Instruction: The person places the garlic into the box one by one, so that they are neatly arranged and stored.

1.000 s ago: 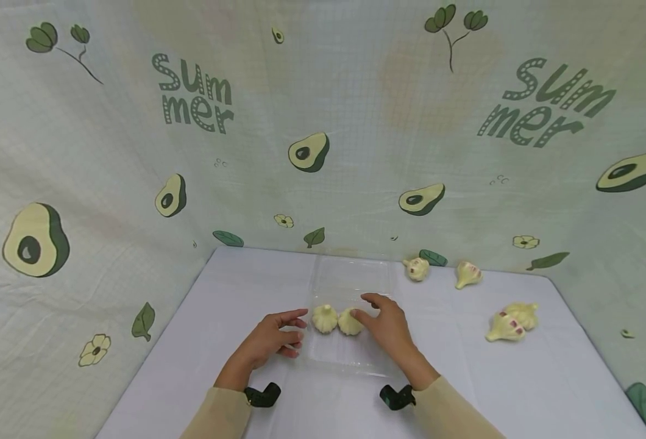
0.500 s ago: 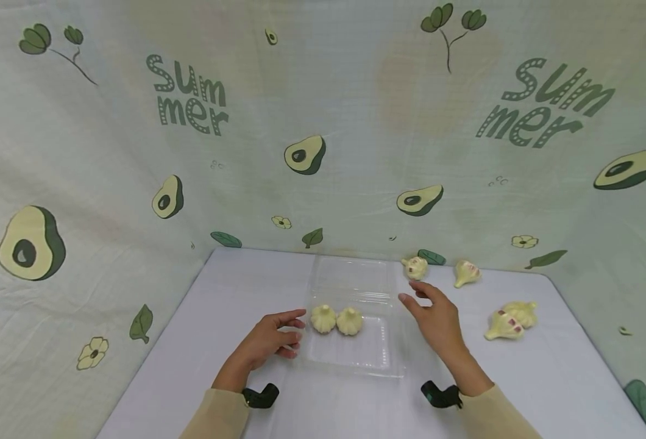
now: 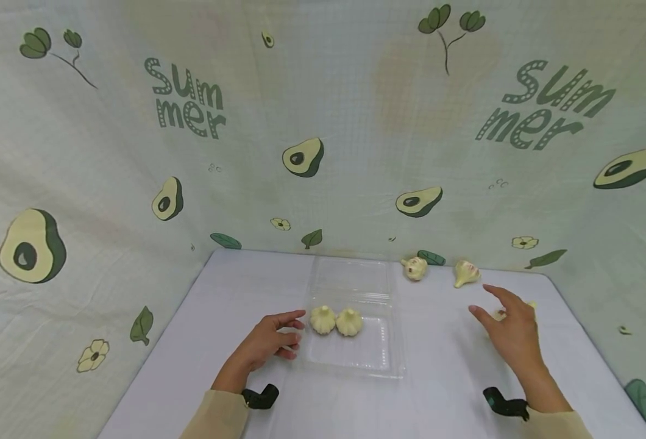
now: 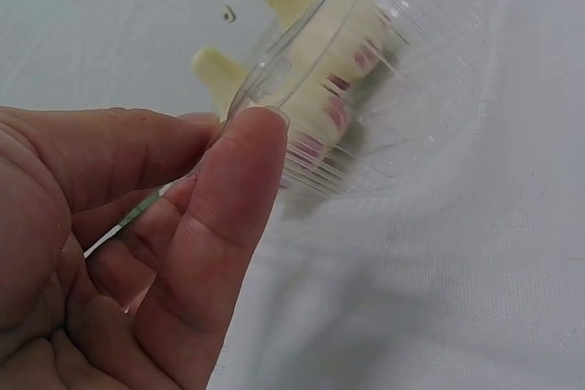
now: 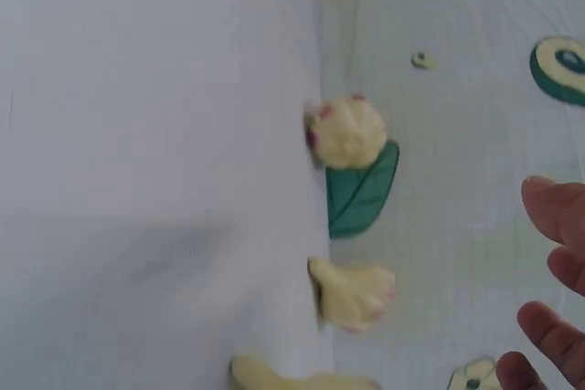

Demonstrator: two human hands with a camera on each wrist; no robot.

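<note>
Two pale garlic bulbs (image 3: 349,322) sit side by side in the near tray of an unfolded clear plastic clamshell box (image 3: 356,368). My left hand (image 3: 272,339) is at the box's left side; in the left wrist view its fingers (image 4: 239,162) pinch the clear rim, with the bulbs' purple-marked bases (image 4: 315,139) showing through the wall. Over on the right, my right hand (image 3: 516,332) holds nothing, thumb and fingers spread. It hovers above a pair of garlic bulbs and hides most of them. In the right wrist view its fingers (image 5: 558,212) show at the right edge.
Two more garlic bulbs, one beside the box lid (image 3: 415,268) and one farther right (image 3: 467,273), lie along the table's back edge. A printed cloth (image 3: 356,122) hangs behind and at both sides. The table (image 3: 438,390) has a white cover.
My right hand has left the second bulb in the box and moved right, over the pair of bulbs there. My left hand has stayed at the box's left side.
</note>
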